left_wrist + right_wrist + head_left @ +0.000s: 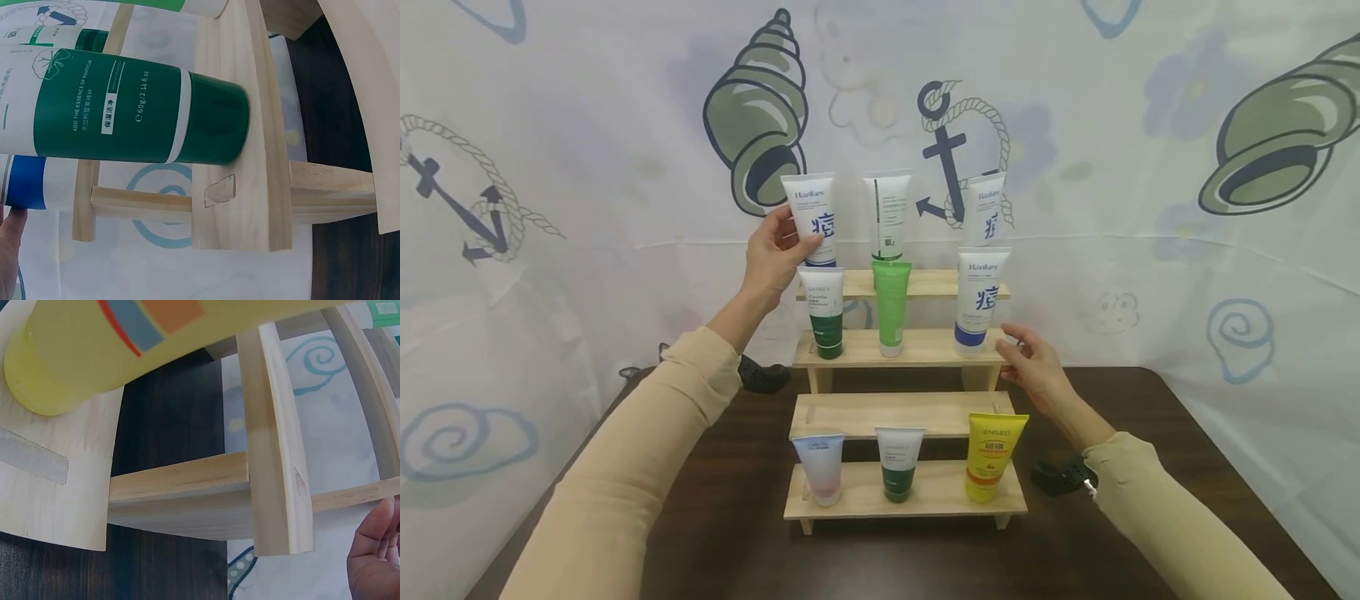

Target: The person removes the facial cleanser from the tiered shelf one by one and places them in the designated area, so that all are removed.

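My left hand [775, 254] grips a white and blue tube [812, 208] at the left end of the top shelf, thumb in front. The left wrist view shows the tube's blue band [26, 182] beside a fingertip. Its lower end is hidden in the head view behind a white and dark green tube [826, 312]. My right hand [1033, 367] pinches the right end of the upper-middle shelf of a wooden display rack [850, 358], beside an upright white and blue tube [981, 292]. In the right wrist view, its thumb [374, 522] is by a wooden rail.
Behind on the top shelf stand a white and green tube [889, 212] and another blue-lettered tube [987, 208]. A light green tube [891, 304] stands below. The bottom shelf bears a pale pink-and-blue tube [822, 467], a small green-and-white tube [898, 462] and a yellow tube [992, 454]. Patterned cloth hangs behind.
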Available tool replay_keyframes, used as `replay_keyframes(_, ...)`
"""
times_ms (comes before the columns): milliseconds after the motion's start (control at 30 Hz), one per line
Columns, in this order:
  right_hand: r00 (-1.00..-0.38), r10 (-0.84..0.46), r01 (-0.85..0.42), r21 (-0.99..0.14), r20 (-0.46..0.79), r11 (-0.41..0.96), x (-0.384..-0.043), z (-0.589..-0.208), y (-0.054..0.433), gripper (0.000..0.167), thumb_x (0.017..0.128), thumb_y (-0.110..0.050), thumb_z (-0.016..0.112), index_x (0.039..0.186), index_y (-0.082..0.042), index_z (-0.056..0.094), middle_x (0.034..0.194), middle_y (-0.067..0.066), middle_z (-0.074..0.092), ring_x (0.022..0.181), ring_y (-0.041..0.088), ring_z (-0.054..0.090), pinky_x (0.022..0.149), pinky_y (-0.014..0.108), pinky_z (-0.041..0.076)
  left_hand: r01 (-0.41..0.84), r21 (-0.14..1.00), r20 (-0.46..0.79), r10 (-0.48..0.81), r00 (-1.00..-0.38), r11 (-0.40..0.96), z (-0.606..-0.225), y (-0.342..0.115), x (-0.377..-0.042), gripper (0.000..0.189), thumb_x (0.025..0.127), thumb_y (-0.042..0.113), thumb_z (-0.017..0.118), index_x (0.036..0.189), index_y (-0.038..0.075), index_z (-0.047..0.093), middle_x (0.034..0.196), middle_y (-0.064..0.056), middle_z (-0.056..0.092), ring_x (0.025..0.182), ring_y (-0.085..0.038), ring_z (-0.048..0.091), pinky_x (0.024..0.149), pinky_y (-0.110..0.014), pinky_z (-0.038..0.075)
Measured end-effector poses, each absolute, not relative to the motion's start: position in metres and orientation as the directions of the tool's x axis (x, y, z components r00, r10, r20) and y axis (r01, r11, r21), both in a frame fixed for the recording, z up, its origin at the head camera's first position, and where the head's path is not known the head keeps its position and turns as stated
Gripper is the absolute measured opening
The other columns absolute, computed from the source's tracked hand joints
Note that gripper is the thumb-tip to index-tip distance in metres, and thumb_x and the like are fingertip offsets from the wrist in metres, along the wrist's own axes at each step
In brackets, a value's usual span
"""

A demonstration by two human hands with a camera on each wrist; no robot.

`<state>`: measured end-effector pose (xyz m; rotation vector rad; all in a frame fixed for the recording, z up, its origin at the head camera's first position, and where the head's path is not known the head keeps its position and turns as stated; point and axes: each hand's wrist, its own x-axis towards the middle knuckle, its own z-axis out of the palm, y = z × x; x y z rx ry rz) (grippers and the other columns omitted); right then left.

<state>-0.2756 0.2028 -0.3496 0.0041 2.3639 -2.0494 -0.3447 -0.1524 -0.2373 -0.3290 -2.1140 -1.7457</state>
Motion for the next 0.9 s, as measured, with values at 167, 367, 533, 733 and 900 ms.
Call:
replay_keyframes(167, -1.000, -0.003, 0.015, -0.991, -0.016, 0.134, -0.277, -0.352, 0.202, 0.054, 0.098, -0.020, 0.050, 0.146, -0.005, 0.029, 0.096, 0.000, 0.047, 0.072, 0.005, 0.053, 0.067, 0.016, 0.050, 0.422, 0.880, 0.452, -0.110, -0.885, 0.219, -0.238, -0.156, -0.342, 0.052, 0.087, 0.015, 0.068, 0.134, 0.013, 0.047, 0.128, -0.011, 0.055, 0.113, -0.022, 0.053, 0.100, -0.035, 0.044)
replay_keyframes(367, -1.000, -0.001, 0.023, -0.991, -0.024, 0.135, -0.276, -0.350, 0.202, 0.055, 0.098, -0.020, 0.050, 0.146, -0.005, 0.028, 0.095, 0.001, 0.046, 0.072, 0.005, 0.052, 0.066, 0.016, 0.049, 0.466, 0.866, 0.494, -0.161, -0.855, 0.180, -0.231, -0.164, -0.336, 0.050, 0.086, 0.013, 0.069, 0.132, 0.014, 0.049, 0.121, -0.007, 0.056, 0.108, -0.017, 0.055, 0.097, -0.033, 0.046)
replay_keyframes(533, -1.000, -0.010, 0.020, -0.993, -0.022, 0.120, -0.277, -0.349, 0.202, 0.055, 0.098, -0.020, 0.049, 0.147, -0.005, 0.027, 0.092, 0.000, 0.045, 0.070, 0.004, 0.051, 0.066, 0.016, 0.049, 0.471, 0.875, 0.484, -0.199, -0.852, 0.114, -0.225, -0.179, -0.322, 0.048, 0.085, 0.011, 0.070, 0.129, 0.016, 0.051, 0.113, -0.001, 0.057, 0.103, -0.014, 0.055, 0.092, -0.031, 0.049)
replay_keyframes(733, -1.000, -0.013, 0.024, -0.990, -0.026, 0.136, -0.276, -0.349, 0.203, 0.056, 0.099, -0.023, 0.049, 0.147, -0.006, 0.026, 0.096, 0.000, 0.046, 0.072, 0.005, 0.052, 0.067, 0.015, 0.050, 0.412, 0.908, 0.419, -0.244, -0.875, 0.081, -0.228, -0.207, -0.304, 0.051, 0.084, 0.013, 0.071, 0.130, 0.019, 0.051, 0.113, 0.001, 0.057, 0.102, -0.013, 0.056, 0.094, -0.035, 0.050)
replay_keyframes(900, -1.000, -0.019, 0.019, -0.991, -0.021, 0.135, -0.275, -0.349, 0.203, 0.057, 0.099, -0.024, 0.048, 0.147, -0.006, 0.026, 0.096, 0.000, 0.046, 0.072, 0.004, 0.053, 0.066, 0.015, 0.049, 0.303, 0.939, 0.338, -0.271, -0.901, 0.163, -0.242, -0.233, -0.290, 0.055, 0.085, 0.023, 0.070, 0.135, 0.022, 0.047, 0.113, 0.004, 0.055, 0.102, -0.011, 0.056, 0.097, -0.039, 0.048)
